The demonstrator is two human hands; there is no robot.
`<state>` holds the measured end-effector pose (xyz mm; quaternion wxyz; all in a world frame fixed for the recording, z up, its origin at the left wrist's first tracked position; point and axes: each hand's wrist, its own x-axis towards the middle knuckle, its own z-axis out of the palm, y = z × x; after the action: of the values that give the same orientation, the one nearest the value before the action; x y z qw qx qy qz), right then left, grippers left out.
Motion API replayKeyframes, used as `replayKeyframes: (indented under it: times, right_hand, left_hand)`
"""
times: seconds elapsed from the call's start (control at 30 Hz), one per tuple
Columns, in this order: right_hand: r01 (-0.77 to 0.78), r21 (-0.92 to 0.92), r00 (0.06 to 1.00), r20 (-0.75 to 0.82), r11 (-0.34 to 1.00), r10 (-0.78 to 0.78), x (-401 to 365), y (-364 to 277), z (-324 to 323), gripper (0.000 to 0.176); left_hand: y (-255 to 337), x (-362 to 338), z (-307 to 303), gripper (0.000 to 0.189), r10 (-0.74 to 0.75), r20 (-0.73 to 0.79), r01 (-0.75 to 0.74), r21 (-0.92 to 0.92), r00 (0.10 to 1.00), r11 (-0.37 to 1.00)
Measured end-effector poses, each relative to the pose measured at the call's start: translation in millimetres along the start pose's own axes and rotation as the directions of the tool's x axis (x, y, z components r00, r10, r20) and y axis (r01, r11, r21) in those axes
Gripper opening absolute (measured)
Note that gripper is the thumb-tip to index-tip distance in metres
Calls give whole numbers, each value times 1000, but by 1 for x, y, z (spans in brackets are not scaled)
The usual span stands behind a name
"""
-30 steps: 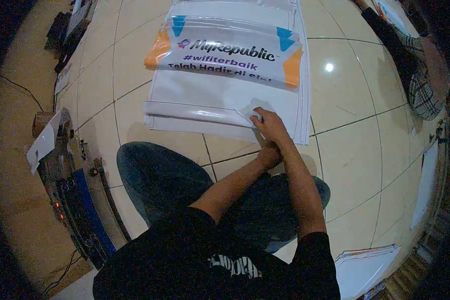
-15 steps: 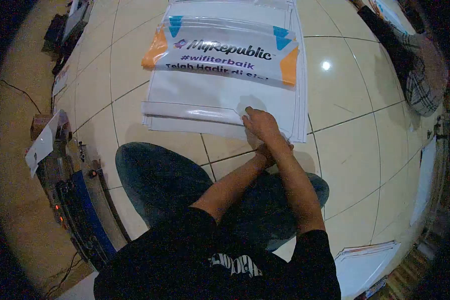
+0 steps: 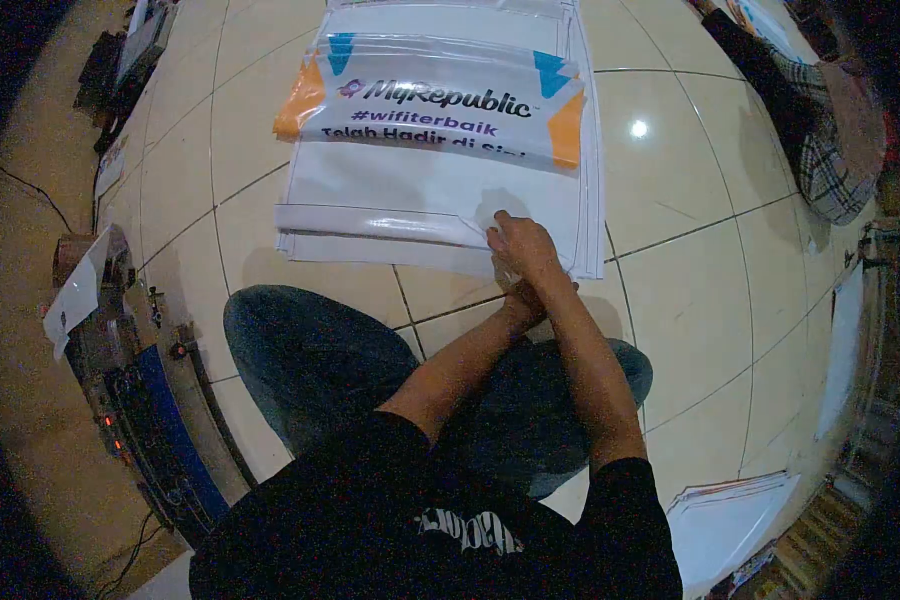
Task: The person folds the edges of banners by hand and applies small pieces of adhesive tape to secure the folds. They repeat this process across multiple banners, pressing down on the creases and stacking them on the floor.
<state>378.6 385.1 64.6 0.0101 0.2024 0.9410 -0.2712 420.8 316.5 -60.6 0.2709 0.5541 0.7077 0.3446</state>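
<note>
A printed vinyl banner [image 3: 440, 100] with orange and blue corners and "MyRepublic" lettering lies bunched in folds over a stack of white sheets [image 3: 400, 175] on the floor. Nearer me, a folded strip [image 3: 370, 220] of the white material runs across the stack, its right end creased and raised. My right hand [image 3: 523, 246] is closed with the fingers pinched at that end. Crossed beneath the right wrist is my left hand [image 3: 530, 298], by the near right corner of the stack; its fingers are mostly hidden.
Beige floor tiles [image 3: 680, 260] surround the stack. At left stands a dark machine [image 3: 160, 420] with a blue strip and red lights. More white sheets [image 3: 725, 520] lie at lower right. Another person's sleeve and plaid clothing [image 3: 820, 150] appear at upper right.
The view has shifted slightly, so the scene sits a little further left. My hands keep nearly the same position at the strip's right end.
</note>
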Motion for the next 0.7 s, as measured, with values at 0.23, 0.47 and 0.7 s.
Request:
replayKeyframes:
  times: [0.23, 0.47, 0.7]
  right_hand:
    - [-124, -35, 990, 67, 992, 126, -9, -2, -20, 32]
    - [-179, -13, 983, -39, 984, 178, -21, 24, -17, 35]
    - [-295, 14, 954, -48, 955, 295, -32, 33, -31, 39]
  left_hand:
    - [-13, -7, 15, 44, 112, -124, -98, 109, 986, 989]
    - [10, -7, -13, 44, 287, -156, -195, 433, 945, 880]
    - [-2, -3, -7, 30, 350, -105, -302, 321, 931, 898]
